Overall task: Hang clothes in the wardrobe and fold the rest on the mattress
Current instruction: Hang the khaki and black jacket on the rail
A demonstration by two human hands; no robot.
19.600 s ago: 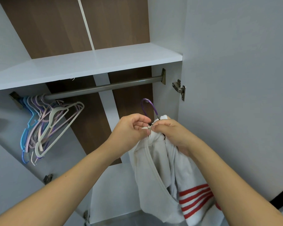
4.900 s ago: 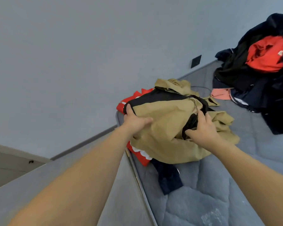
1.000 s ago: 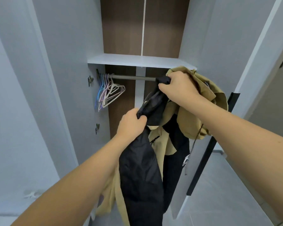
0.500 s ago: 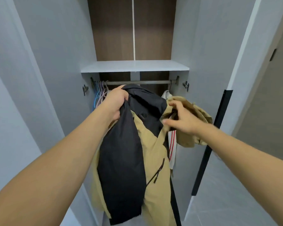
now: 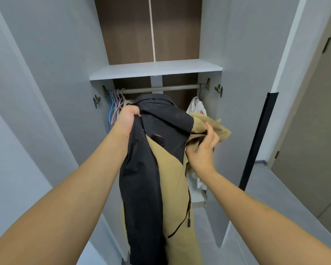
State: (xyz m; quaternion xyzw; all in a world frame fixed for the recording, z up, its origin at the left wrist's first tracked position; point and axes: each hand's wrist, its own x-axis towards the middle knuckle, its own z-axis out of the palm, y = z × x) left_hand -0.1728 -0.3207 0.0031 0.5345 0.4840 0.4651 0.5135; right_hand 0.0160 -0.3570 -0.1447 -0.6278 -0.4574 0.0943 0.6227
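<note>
The person stands at the open wardrobe (image 5: 237, 54), a tan-and-black jacket (image 5: 166, 169) held up dead centre. The left hand (image 5: 127, 119) at ten o'clock grips the black shoulder; the right hand (image 5: 203, 150) at three o'clock pinches the tan fabric. Empty hangers (image 5: 115, 106) bunch at the rail's (image 5: 161, 88) left end, a white garment (image 5: 196, 108) hanging at one o'clock. The risk is that slick fabric slips from one hand and the bulky jacket sags, or snags the hangers.

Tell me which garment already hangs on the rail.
The white garment at the rail's right end; the black and tan jacket is in both hands.
</note>
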